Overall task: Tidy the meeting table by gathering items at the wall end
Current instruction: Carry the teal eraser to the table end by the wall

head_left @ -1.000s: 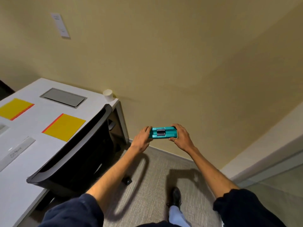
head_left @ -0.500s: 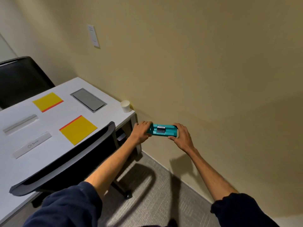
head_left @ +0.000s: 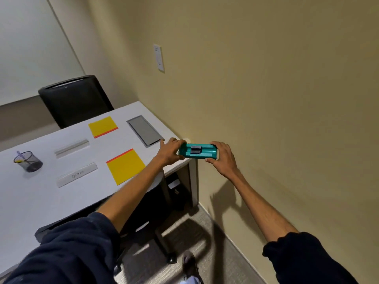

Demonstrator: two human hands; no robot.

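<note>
A teal plastic holder (head_left: 197,151) with a dark block in its middle is held level in the air over the table's wall-side corner. My left hand (head_left: 169,151) grips its left end and my right hand (head_left: 222,155) grips its right end. On the white table (head_left: 37,197) lie two yellow pads (head_left: 125,166) (head_left: 102,126), two long white name plates (head_left: 77,174) (head_left: 71,147) and a black mesh pen cup (head_left: 28,161). A white paper cup (head_left: 186,139) at the corner is mostly hidden behind the holder.
A grey cable hatch (head_left: 144,132) is set into the table near the wall. One black chair (head_left: 75,99) stands at the far side, another is tucked under the near edge below my left arm. The beige wall (head_left: 266,99) runs close on the right.
The view has swung left, bringing more of the table and the far chair into sight. The holder, still held by both hands, now sits over the table's corner and covers the paper cup.
</note>
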